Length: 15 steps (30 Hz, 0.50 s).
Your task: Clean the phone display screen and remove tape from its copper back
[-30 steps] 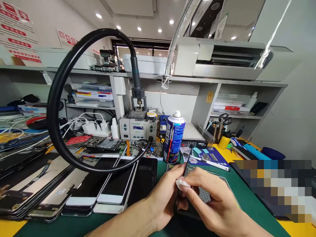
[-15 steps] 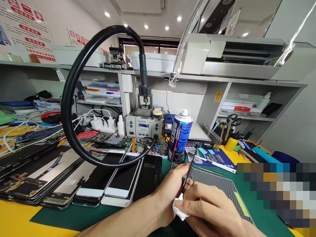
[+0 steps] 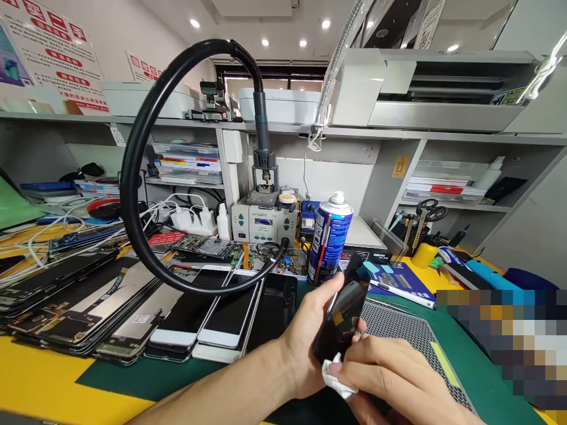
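Observation:
My left hand is closed around a black phone screen panel, its thumb along the left edge and fingertips showing at the right edge. The panel's glossy, reflecting face is tilted toward me. My right hand pinches a crumpled white tissue against the panel's lower end. Just behind the panel stands a blue spray can with a white cap. Under my right hand lies a grey perforated mat, partly hidden.
Several phones and screens, among them a white-framed phone, lie in rows at left. A black hose loops up from the hot air station. Scissors stand at right. A green work mat covers the bench.
The panel has turned from edge-on so its glossy face shows. Both hands and the tissue sit slightly to the right in view, and the whole view has shifted a little.

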Tool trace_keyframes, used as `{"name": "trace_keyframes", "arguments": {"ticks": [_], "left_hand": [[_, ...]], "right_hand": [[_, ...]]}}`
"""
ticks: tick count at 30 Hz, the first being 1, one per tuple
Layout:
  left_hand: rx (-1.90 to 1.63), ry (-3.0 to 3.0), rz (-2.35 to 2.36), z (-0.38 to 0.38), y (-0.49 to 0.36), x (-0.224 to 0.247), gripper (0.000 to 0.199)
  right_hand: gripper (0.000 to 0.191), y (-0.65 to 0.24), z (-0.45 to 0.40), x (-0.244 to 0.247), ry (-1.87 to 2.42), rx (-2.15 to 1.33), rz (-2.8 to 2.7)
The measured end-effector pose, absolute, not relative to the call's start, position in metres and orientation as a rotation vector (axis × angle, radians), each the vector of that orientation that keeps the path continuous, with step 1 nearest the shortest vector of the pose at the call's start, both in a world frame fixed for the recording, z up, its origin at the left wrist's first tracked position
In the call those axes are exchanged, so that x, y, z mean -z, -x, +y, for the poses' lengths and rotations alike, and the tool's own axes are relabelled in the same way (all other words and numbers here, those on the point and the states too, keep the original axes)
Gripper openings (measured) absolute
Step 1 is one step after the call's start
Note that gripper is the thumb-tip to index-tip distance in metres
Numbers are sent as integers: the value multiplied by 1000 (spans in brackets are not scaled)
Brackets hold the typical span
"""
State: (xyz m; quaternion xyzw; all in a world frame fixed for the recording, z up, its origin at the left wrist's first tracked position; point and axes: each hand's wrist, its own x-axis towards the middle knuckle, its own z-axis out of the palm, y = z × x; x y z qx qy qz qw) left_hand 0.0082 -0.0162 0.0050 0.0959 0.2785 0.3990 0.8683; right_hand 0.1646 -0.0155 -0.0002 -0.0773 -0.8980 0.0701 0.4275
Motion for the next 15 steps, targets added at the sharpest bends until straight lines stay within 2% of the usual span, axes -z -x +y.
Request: {"name": "trace_keyframes", "arguments": {"ticks": [5,15], "left_hand": [[-874,-215,512,-21,-13,-6,51],[-916,-181,602,-18,-10,-3,55]], "right_hand": [[21,-155,-10,0,178,-168,-2298],[24,-156,-3,-4,84,-134,-2370]]}}
